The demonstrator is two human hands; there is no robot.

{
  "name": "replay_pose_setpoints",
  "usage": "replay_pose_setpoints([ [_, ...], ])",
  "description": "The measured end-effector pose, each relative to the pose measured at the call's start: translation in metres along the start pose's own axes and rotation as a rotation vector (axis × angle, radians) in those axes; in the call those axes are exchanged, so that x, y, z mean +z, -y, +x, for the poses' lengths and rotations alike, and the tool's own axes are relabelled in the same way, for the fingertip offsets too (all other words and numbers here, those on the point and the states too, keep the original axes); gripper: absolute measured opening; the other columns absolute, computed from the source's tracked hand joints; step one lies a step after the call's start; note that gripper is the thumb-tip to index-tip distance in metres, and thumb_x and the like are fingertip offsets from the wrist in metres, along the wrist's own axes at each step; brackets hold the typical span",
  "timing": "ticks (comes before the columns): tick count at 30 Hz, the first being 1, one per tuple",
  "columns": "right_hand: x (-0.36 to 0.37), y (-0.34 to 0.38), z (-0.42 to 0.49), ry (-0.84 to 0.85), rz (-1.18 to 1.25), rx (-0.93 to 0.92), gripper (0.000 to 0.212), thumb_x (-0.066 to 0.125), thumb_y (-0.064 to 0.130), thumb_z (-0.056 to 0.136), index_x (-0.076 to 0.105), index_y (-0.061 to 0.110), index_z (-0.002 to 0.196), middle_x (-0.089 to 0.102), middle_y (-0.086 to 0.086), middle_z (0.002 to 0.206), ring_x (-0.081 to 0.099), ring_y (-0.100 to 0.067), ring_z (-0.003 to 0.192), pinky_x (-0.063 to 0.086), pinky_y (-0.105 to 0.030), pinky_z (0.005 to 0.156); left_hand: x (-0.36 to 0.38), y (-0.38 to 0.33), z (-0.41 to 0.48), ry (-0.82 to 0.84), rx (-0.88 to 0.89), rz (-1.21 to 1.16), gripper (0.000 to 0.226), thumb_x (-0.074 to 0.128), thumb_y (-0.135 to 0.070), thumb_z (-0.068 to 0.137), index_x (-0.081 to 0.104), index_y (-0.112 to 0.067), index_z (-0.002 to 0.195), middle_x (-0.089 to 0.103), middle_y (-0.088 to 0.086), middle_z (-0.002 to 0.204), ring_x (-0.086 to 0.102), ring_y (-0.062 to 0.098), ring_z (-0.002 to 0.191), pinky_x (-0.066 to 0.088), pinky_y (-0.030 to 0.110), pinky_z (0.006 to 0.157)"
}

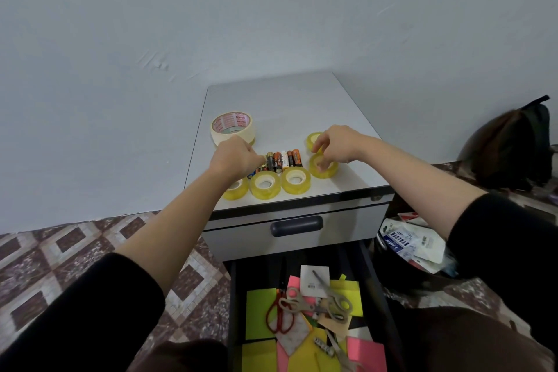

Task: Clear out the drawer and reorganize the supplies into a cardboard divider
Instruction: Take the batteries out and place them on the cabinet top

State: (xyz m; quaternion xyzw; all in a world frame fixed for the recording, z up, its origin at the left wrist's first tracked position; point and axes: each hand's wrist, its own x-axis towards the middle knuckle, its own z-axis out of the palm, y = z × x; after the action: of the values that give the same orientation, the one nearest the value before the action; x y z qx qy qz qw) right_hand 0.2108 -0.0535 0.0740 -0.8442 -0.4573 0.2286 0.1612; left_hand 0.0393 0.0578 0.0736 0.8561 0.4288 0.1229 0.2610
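Observation:
On the grey cabinet top (280,100) lie a row of batteries (283,160), several small yellow tape rolls (296,180) and one large cream tape roll (232,127). My left hand (235,158) is curled at the left end of the battery row, its fingertips on a battery; more batteries lie half hidden under it. My right hand (335,145) reaches down over two yellow rolls at the right, and its fingers pinch the nearer roll (330,169) at the hole. Below, the open drawer (234,296) holds red-handled scissors (279,311), grey scissors (335,302) and coloured paper pads (259,311).
The upper drawer front with a dark handle (296,225) is closed. A dark bin (401,275) full of packaging stands right of the drawer. A dark backpack (513,145) leans on the wall at far right. Patterned floor tiles (75,251) spread to the left.

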Motion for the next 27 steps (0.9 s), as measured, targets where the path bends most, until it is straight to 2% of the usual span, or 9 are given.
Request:
replay_pose_setpoints([
  [3, 0.000, -0.003, -0.002, -0.022, -0.003, -0.006, 0.046, 0.078, 0.012, 0.072, 0.063, 0.013, 0.116, 0.056, -0.002, 0.101, 0.054, -0.019, 0.091, 0.041, -0.026, 0.071, 0.002, -0.002, -0.001, 0.007, -0.002, -0.011, 0.024, 0.064, -0.021, 0.085, 0.068, 0.002, 0.080, 0.062, 0.012, 0.075, 0.055, 0.023, 0.074, 0.048, 0.033, 0.073],
  [7, 0.002, -0.004, -0.006, -0.047, 0.038, -0.017, 0.043, 0.077, 0.011, 0.073, 0.063, 0.012, 0.113, 0.057, -0.003, 0.104, 0.054, -0.019, 0.090, 0.040, -0.019, 0.058, 0.006, -0.006, -0.003, 0.023, -0.016, -0.032, 0.023, 0.065, -0.022, 0.083, 0.066, 0.001, 0.078, 0.059, 0.012, 0.074, 0.053, 0.023, 0.073, 0.046, 0.033, 0.070],
  [9, 0.003, -0.004, -0.008, -0.057, 0.051, -0.019, 0.041, 0.077, 0.010, 0.073, 0.064, 0.012, 0.112, 0.057, -0.004, 0.104, 0.054, -0.018, 0.090, 0.040, -0.018, 0.057, 0.007, -0.008, -0.006, 0.029, -0.018, -0.042, 0.021, 0.065, -0.021, 0.083, 0.064, -0.001, 0.075, 0.056, 0.012, 0.072, 0.051, 0.023, 0.071, 0.043, 0.032, 0.067],
  [13, 0.004, -0.007, -0.014, -0.100, 0.084, -0.023, 0.040, 0.077, 0.011, 0.074, 0.064, 0.013, 0.112, 0.055, -0.002, 0.105, 0.052, -0.018, 0.094, 0.041, -0.023, 0.068, 0.006, -0.011, -0.015, 0.021, 0.007, -0.068, 0.024, 0.065, -0.020, 0.084, 0.067, 0.003, 0.079, 0.056, 0.013, 0.073, 0.049, 0.022, 0.070, 0.042, 0.031, 0.066],
  [15, 0.004, -0.010, -0.018, -0.153, 0.114, -0.029, 0.035, 0.076, 0.012, 0.074, 0.066, 0.013, 0.108, 0.054, 0.000, 0.103, 0.052, -0.018, 0.096, 0.039, -0.024, 0.074, 0.005, -0.010, -0.022, 0.016, 0.020, -0.083, 0.021, 0.065, -0.020, 0.084, 0.065, -0.001, 0.075, 0.054, 0.012, 0.071, 0.048, 0.021, 0.069, 0.041, 0.031, 0.066],
  [19, 0.004, -0.014, -0.032, -0.337, 0.217, -0.061, 0.008, 0.065, 0.002, 0.079, 0.067, 0.009, 0.080, 0.060, 0.002, 0.077, 0.054, -0.016, 0.080, 0.043, -0.022, 0.063, 0.005, -0.009, -0.042, 0.002, 0.062, -0.165, 0.027, 0.065, -0.021, 0.085, 0.058, -0.010, 0.062, 0.057, 0.004, 0.065, 0.049, 0.013, 0.063, 0.039, 0.022, 0.058],
  [22, 0.018, -0.012, -0.050, -0.403, 0.357, -0.087, 0.020, 0.060, 0.000, 0.080, 0.060, 0.012, 0.064, 0.060, 0.001, 0.069, 0.052, -0.009, 0.060, 0.043, -0.021, 0.059, 0.014, -0.008, -0.066, 0.008, 0.098, -0.284, 0.023, 0.065, -0.024, 0.086, 0.061, -0.013, 0.066, 0.060, 0.006, 0.070, 0.051, 0.014, 0.066, 0.040, 0.021, 0.060],
  [24, 0.038, -0.011, -0.066, -0.371, 0.380, -0.121, 0.014, 0.061, 0.003, 0.080, 0.063, 0.009, 0.067, 0.057, 0.001, 0.066, 0.049, -0.003, 0.051, 0.041, -0.016, 0.055, 0.028, -0.005, -0.085, 0.054, 0.114, -0.370, 0.023, 0.065, -0.021, 0.086, 0.061, -0.014, 0.065, 0.056, 0.005, 0.065, 0.048, 0.012, 0.061, 0.039, 0.018, 0.058],
  [27, 0.075, -0.016, -0.089, -0.286, 0.405, -0.145, 0.007, 0.062, 0.003, 0.080, 0.068, 0.001, 0.077, 0.057, 0.003, 0.064, 0.048, -0.003, 0.052, 0.040, -0.009, 0.049, 0.055, 0.004, -0.115, 0.139, 0.119, -0.422, 0.023, 0.065, -0.020, 0.086, 0.062, -0.014, 0.064, 0.055, 0.000, 0.058, 0.047, 0.000, 0.050, 0.036, 0.012, 0.054],
])
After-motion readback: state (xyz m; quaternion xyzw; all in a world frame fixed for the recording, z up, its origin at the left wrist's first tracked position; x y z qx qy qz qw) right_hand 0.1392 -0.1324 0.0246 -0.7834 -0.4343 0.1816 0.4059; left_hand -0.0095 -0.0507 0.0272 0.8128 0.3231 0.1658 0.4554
